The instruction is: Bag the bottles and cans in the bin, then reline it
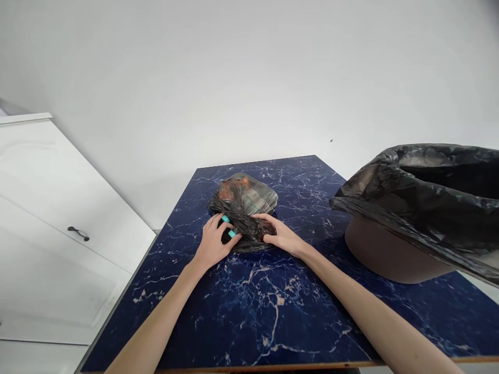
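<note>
Across blue tabletop (268, 317) | left hand (215, 239), right hand (287, 238) extended | both clasping crumpled black bag (247, 227)

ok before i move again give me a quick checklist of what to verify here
1. Left hand on the plastic-wrapped bundle: ok, touching its near left side.
2. Right hand on the bundle: ok, at its near right side.
3. Bundle supported: ok, it rests on the blue marbled table, well in from the near edge.
4. Bundle fully closed: cannot tell, the hands and crumpled plastic hide part of it.
5. Liner over the rim of the brown bin: ok, black plastic hangs down outside.
</note>
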The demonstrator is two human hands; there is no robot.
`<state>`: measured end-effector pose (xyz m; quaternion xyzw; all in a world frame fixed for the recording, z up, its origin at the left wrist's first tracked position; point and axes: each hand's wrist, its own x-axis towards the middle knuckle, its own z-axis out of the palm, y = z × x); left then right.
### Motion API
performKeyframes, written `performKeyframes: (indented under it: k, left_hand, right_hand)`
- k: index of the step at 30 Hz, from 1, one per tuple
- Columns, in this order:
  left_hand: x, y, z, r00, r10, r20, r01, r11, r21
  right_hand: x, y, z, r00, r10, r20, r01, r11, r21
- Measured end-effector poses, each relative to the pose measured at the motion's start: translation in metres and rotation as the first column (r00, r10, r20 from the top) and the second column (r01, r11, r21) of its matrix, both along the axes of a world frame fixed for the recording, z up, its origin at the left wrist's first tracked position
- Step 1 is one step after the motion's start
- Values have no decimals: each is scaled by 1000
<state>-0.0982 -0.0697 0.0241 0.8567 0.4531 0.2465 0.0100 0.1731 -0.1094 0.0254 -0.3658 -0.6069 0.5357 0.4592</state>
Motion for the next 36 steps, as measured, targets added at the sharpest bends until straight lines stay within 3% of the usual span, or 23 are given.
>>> performKeyframes:
  k: [10, 20, 30, 36]
  left_hand:
    - [7, -10, 11, 999, -16, 33, 15, 999, 29]
    - [4, -13, 25, 978, 47, 204, -74, 989, 128]
    - [-12, -8, 41, 895, 114, 432, -267, 912, 313]
    - [-21, -6, 56, 885, 110, 453, -299, 879, 371]
  right_hand:
    - [-2, 0, 0, 989, -84, -121, 77, 995, -60]
    - [7, 11, -8, 894, -310, -324, 263, 947, -182]
    - [6, 11, -4, 846, -338, -412, 261, 937, -234]
    - [20, 22, -10, 766, -448, -460, 378, 894, -241]
